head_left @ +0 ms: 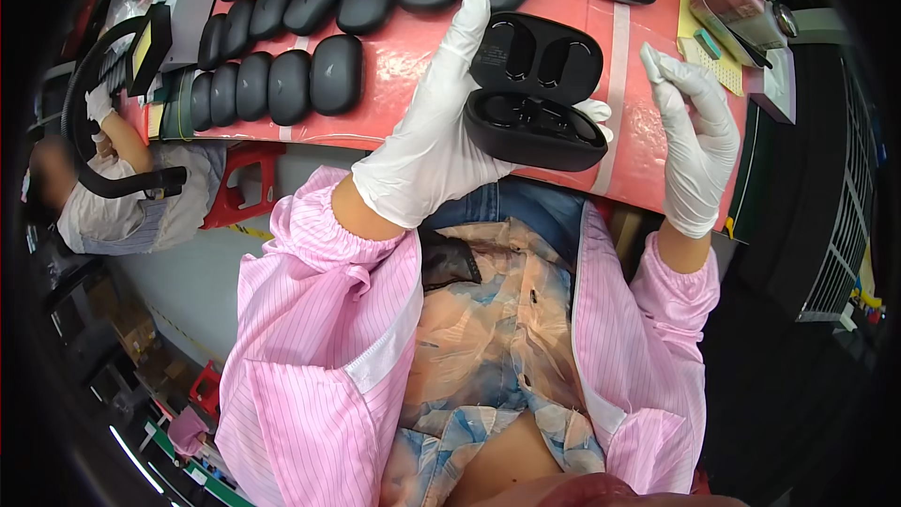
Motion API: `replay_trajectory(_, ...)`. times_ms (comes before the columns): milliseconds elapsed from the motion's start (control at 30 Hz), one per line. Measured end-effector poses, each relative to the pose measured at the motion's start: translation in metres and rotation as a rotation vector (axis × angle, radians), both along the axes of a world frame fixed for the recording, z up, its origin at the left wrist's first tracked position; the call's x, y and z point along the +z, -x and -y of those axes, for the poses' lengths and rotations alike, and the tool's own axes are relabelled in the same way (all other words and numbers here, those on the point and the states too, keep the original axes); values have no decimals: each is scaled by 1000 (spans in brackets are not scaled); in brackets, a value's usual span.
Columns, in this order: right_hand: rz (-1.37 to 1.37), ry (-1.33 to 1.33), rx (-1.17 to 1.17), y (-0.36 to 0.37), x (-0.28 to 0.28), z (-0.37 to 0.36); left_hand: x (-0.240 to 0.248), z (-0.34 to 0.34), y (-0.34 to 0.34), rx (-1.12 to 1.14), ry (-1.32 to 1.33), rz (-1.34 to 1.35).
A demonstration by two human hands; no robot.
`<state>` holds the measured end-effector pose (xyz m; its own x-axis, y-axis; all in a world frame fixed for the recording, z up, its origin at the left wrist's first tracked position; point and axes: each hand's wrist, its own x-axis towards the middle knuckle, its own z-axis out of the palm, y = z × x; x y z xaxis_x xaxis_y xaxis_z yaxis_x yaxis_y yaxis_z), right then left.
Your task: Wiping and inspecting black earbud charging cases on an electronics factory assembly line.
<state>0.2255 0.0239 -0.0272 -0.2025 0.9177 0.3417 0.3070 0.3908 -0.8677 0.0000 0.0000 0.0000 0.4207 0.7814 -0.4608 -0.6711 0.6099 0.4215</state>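
In the head view, the left hand [427, 145] holds an open black case [535, 143] above the near part of the desk [399, 56], its thumb raised beside the upright lid [584, 64] and its other fingers mostly hidden under the base. The right hand [650, 64] is apart from the case, to its right, with the tips of thumb and forefinger pressed together; whether anything tiny is pinched there, one cannot tell.

By the look of it, work on this one case is under way: it is open, not yet closed and not yet set down. The closed cases [335, 74] lie in rows on the left and far parts of the desk, but whether they are finished or waiting does not show.

As for containers, the open case has glossy dark shapes in its base, too dark to tell as earbuds or bare hollows; two long dark shapes show inside the lid. What the closed cases hold is hidden. At the far right, a clear container [737, 2] has something pinkish inside.
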Motion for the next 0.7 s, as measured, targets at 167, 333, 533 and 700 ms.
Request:
replay_trajectory(167,-313,247,-209,-2,-25,16,-4,-4,-11,46,50,71)
replay_trajectory(333,-405,265,-251,0,-31,19,-10,-3,-13,-27,-50,233)
replay_trajectory(533,127,-175,-224,27,-9,21,-33,0,-21,130,99,201)
replay_trajectory(700,269,-383,-122,34,-7,34,-36,6,-19,100,266,214)
